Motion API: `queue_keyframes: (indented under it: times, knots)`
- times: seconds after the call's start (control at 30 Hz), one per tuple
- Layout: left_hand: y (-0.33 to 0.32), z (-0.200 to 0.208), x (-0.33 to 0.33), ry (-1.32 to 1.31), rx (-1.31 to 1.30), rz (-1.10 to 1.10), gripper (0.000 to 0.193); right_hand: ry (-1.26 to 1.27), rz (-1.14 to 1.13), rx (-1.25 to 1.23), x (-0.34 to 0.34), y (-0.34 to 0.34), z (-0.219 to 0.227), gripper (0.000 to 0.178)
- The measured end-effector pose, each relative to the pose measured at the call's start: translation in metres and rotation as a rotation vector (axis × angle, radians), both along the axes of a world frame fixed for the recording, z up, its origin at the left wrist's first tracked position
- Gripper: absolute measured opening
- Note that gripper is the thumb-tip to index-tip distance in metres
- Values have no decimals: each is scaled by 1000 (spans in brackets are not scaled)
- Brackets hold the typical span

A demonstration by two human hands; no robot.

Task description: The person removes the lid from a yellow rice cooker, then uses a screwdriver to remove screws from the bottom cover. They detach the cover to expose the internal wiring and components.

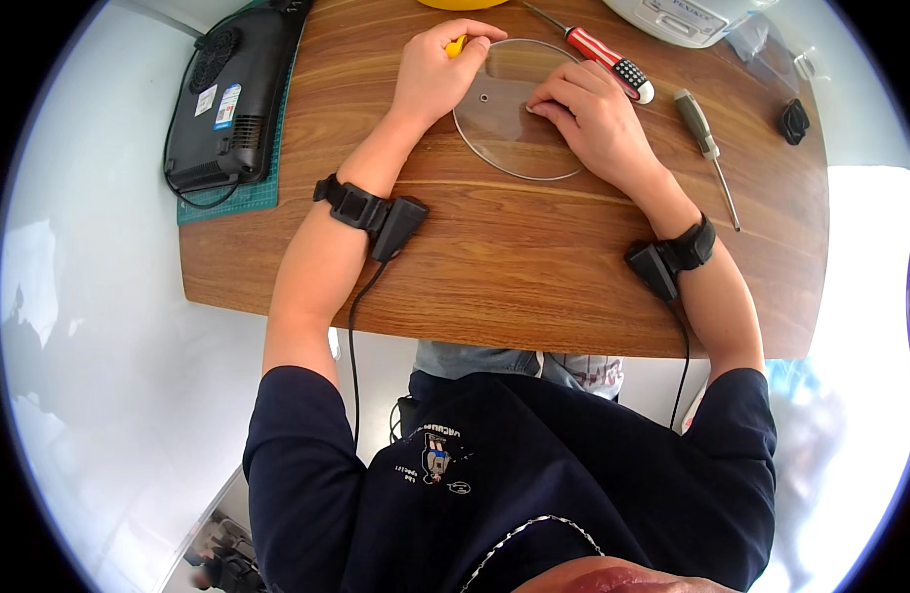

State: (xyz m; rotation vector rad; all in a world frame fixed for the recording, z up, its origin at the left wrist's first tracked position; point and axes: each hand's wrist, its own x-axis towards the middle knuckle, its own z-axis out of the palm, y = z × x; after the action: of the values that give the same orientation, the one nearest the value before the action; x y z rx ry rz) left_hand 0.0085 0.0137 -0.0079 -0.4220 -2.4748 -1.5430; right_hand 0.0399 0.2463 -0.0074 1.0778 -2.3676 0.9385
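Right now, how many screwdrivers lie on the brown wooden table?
2: a screwdriver with red, white and black handle, just beyond the right hand; a grey-handled screwdriver, to that hand's right. Others may be hidden.

**Wearer's Attire & Fitted Gear**

Navy-blue short-slv. fabric T-shirt (544, 430); small multicol. cartoon print (435, 461) up front, w/ white lettering (443, 432). Silver-col. metal link necklace (549, 518). L forearm (321, 272): blk. fabric strap (326, 188), blk. rect. buckle (352, 206), wedge-shaped blk. plastic module (399, 228), thin blk. cable (352, 336). R forearm (720, 301): matching blk. strap (694, 245), blk. wedge module (653, 270), blk. cord (686, 346). Faded blue denim trousers (475, 358); reddish marks (599, 372), one leg.
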Motion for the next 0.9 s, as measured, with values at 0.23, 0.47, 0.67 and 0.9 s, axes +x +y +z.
queue_keyframes:
  times: [0.23,0.47,0.67,0.9]
  knots:
    - [2,-5,-3,109,-7,-15,24,-46,-12,-5,1,-3,0,5]
    - [1,-7,-4,103,-68,14,24,-87,-5,-21,2,-2,4,6]
    - [3,-5,-2,108,-118,31,22,-201,5,-43,6,-1,9,9]
    - [3,-4,-1,115,-127,38,22,-167,1,-40,4,-1,5,10]
